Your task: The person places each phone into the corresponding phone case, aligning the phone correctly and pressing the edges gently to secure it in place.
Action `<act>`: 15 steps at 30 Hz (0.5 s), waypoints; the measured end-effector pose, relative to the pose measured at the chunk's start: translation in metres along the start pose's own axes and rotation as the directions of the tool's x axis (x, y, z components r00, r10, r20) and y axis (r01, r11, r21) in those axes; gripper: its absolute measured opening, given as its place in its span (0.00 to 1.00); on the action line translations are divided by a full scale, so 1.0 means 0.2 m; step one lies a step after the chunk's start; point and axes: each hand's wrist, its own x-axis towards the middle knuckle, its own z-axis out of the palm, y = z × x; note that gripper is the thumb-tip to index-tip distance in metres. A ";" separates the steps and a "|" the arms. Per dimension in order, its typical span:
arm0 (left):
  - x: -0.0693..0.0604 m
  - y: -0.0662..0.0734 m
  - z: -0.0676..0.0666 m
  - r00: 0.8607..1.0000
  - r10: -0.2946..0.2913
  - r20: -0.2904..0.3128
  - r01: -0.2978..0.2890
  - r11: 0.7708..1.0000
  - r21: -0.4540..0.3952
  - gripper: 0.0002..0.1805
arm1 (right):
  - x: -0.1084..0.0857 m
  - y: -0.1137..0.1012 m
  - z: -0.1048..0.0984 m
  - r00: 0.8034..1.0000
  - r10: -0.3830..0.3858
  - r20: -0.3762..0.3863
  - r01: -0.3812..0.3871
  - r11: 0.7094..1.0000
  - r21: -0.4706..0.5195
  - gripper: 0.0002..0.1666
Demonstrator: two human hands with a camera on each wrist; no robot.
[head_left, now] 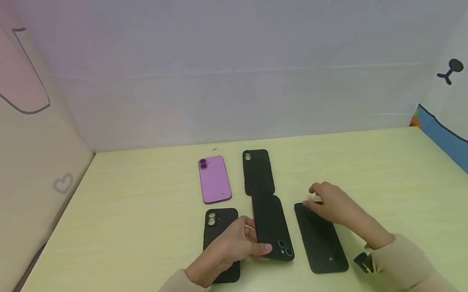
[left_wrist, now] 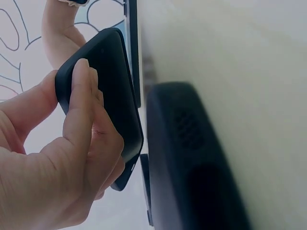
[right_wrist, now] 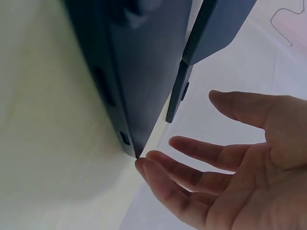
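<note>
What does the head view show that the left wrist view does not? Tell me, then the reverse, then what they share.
Only the head view shows the purple phone and the camera lenses on the held black phone.

Only the left wrist view shows that phone's underside, touched by fingers of the left hand.

Both show the left hand holding the black phone, the right forearm and the pale tabletop.
</note>
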 end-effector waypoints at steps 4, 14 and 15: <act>-0.01 -0.01 0.01 1.000 -0.004 0.002 0.004 1.000 -0.007 0.30 | 0.00 -0.01 0.02 0.999 0.039 0.020 -0.038 0.998 -0.043 0.24; -0.01 -0.01 0.03 1.000 0.017 0.000 -0.017 1.000 0.022 0.29 | -0.01 -0.03 0.05 0.996 0.088 0.028 -0.084 0.987 -0.140 0.27; -0.01 -0.01 0.04 1.000 0.025 -0.006 -0.025 0.999 0.038 0.28 | -0.01 -0.03 0.05 0.996 0.087 0.028 -0.082 0.985 -0.149 0.27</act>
